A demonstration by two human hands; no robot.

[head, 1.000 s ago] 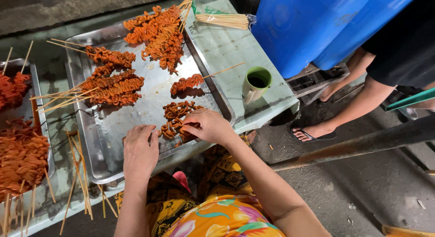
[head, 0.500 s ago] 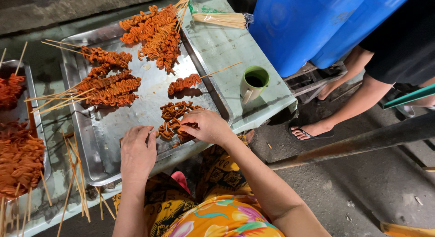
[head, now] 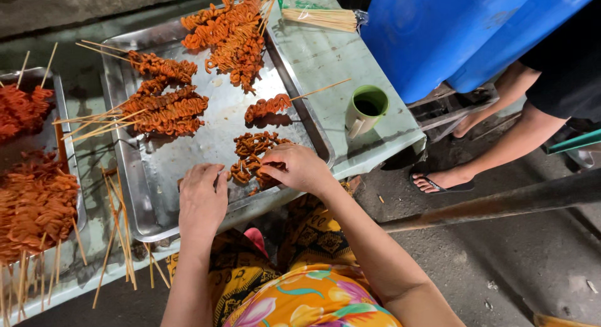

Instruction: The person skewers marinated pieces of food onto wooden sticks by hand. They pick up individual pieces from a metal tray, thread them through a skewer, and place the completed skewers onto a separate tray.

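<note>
A large metal tray [head: 188,161] lies on a pale table and holds orange coiled meat. My right hand [head: 294,167] pinches into a loose heap of the orange coils [head: 250,148] near the tray's front edge. My left hand [head: 201,199] rests palm down on the tray just left of that heap; what its fingertips grip is hidden. One finished skewer [head: 269,106] lies above the heap. More loaded skewers [head: 159,105] are stacked at the tray's left and another pile of skewers [head: 228,33] sits at its far end.
A green mug [head: 366,108] stands on the table's right corner. Bare bamboo sticks [head: 119,224] lie left of the tray, and a stick bundle [head: 319,17] at the far end. A second tray [head: 66,164] of orange meat sits at left. Another person's legs [head: 494,155] and a blue tub [head: 451,33] stand at right.
Both hands stay at the loose heap with only slight finger movement. The view has shifted a little.
</note>
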